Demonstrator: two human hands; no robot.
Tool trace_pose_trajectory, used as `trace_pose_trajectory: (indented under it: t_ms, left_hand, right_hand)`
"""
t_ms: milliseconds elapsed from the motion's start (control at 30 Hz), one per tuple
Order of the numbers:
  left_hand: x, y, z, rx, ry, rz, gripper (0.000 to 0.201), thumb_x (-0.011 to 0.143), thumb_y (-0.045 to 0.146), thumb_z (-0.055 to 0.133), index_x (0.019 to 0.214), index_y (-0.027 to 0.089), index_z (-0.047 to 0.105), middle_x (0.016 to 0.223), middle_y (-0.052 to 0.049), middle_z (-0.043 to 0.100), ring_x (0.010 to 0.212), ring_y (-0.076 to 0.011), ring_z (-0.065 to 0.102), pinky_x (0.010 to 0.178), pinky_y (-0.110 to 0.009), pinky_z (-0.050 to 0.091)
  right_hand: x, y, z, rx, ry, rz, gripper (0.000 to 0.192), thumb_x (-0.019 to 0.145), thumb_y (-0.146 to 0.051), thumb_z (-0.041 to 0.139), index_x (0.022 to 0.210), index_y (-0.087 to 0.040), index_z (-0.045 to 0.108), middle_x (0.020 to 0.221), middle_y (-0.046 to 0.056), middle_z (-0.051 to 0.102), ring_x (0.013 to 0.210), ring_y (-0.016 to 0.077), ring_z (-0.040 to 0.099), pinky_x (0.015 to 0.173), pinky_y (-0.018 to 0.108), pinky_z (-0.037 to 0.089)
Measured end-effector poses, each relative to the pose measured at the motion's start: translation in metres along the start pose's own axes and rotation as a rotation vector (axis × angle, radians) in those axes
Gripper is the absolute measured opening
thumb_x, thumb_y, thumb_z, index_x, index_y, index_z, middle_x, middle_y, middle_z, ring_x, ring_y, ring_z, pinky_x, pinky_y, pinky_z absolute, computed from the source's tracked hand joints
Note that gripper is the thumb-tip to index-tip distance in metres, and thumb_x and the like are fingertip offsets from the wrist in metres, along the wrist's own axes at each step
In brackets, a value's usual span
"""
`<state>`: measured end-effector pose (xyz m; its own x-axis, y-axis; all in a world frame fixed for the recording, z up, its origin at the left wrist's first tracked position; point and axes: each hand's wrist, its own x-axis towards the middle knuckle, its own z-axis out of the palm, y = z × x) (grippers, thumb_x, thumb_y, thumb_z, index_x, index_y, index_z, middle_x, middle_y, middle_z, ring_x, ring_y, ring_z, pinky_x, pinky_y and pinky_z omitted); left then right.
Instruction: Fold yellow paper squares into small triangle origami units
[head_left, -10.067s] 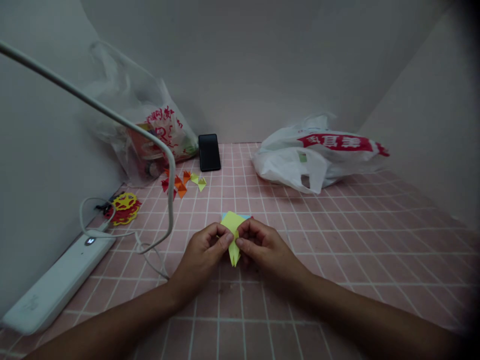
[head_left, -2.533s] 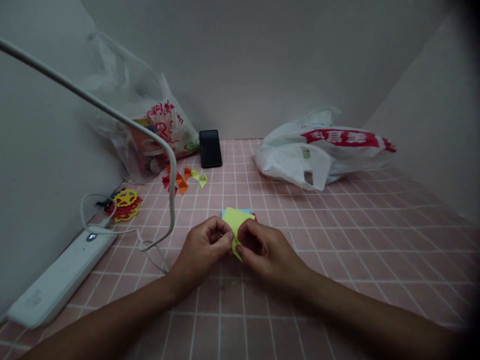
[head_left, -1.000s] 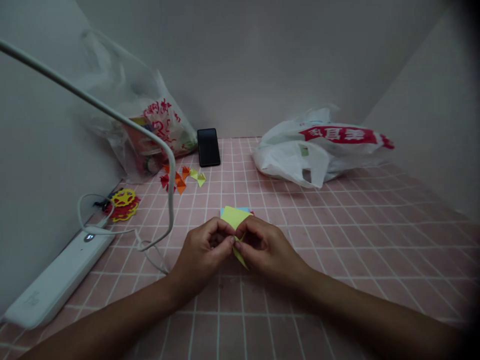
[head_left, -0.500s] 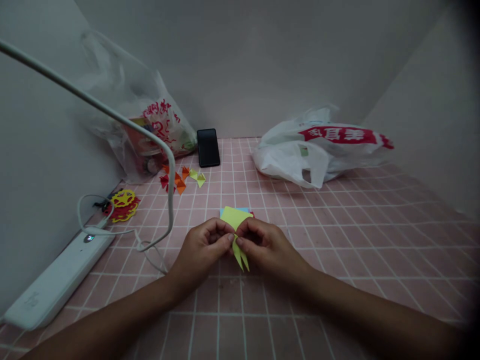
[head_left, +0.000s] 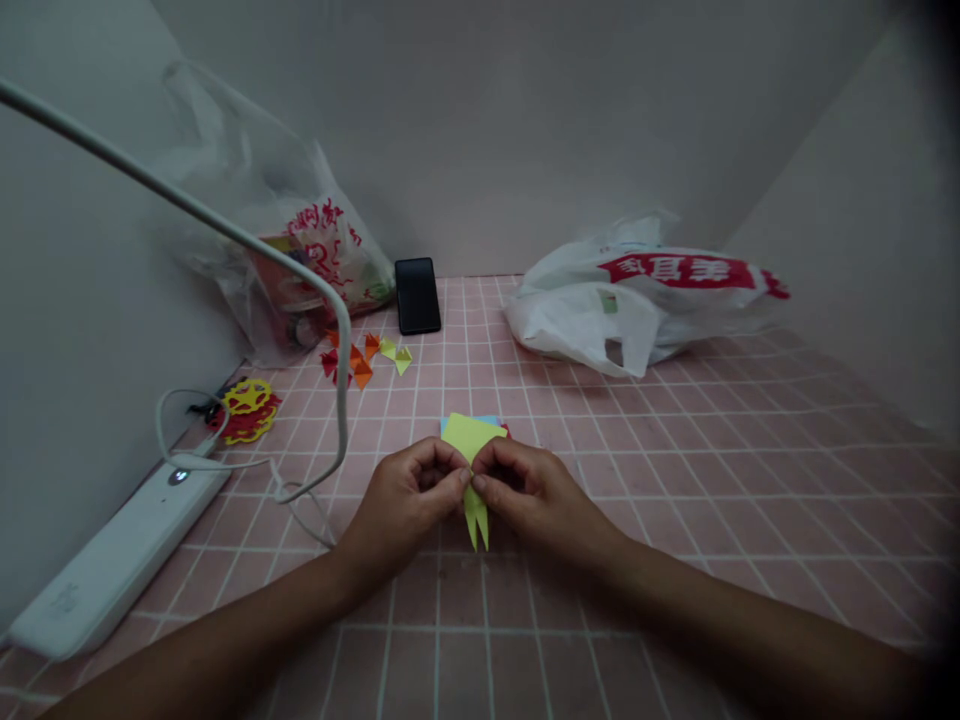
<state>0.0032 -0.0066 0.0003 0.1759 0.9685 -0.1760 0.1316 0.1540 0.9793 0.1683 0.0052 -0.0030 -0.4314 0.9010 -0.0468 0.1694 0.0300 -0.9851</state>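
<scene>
Folded yellow paper [head_left: 475, 508], pinched at the near centre of a pink, white-gridded tabletop [head_left: 465, 665], with two slim points splayed toward the body. Held on one side between thumb and forefinger of the left hand [head_left: 405, 500], closed on the upper end; gripped likewise on the other side by the right hand [head_left: 551, 500], with the two thumbs nearly meeting over it. Just beyond the fingertips, a yellow square sheet [head_left: 471, 432] against blue paper [head_left: 487, 419], with a sliver of red [head_left: 508, 430] at the right; impossible to tell whether joined to the folded piece. Farther back on the left, a cluster of small folded papers [head_left: 361, 370] in red, orange and pale yellow, near a dark-screened phone [head_left: 418, 296] and a translucent plastic bag [head_left: 328, 250] with red lettering. At far left, yellow and red cut-outs [head_left: 248, 397] near a white oblong device [head_left: 120, 560], beneath a white cord [head_left: 343, 385]. Back right, a slumped white bag [head_left: 570, 322] with a red printed band.
</scene>
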Motion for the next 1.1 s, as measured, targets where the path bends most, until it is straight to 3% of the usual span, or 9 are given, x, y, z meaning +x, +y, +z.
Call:
trace_pose_trajectory:
  t_ms: [633, 1100]
  left_hand:
    - [0.0006, 0.0008, -0.0004, -0.017, -0.022, -0.020, 0.015, 0.076, 0.028, 0.064, 0.076, 0.014, 0.059, 0.064, 0.003, 0.057, 0.058, -0.0100, 0.052, 0.057, -0.023, 0.042]
    - [0.0011, 0.0056, -0.0022, -0.071, -0.026, -0.037, 0.014, 0.074, 0.028, 0.065, 0.078, 0.014, 0.062, 0.061, 0.003, 0.061, 0.056, -0.0102, 0.056, 0.056, -0.022, 0.044]
  right_hand:
    - [-0.0003, 0.0051, 0.0002, -0.075, -0.004, -0.027, 0.011, 0.083, -0.020, 0.053, 0.073, -0.017, 0.054, 0.072, 0.002, 0.057, 0.067, 0.0154, 0.052, 0.059, 0.028, 0.040]
    - [0.0005, 0.0021, -0.0016, 0.024, -0.030, 0.025, 0.012, 0.083, -0.024, 0.051, 0.073, -0.018, 0.053, 0.069, 0.000, 0.053, 0.063, 0.0130, 0.047, 0.055, 0.025, 0.038]
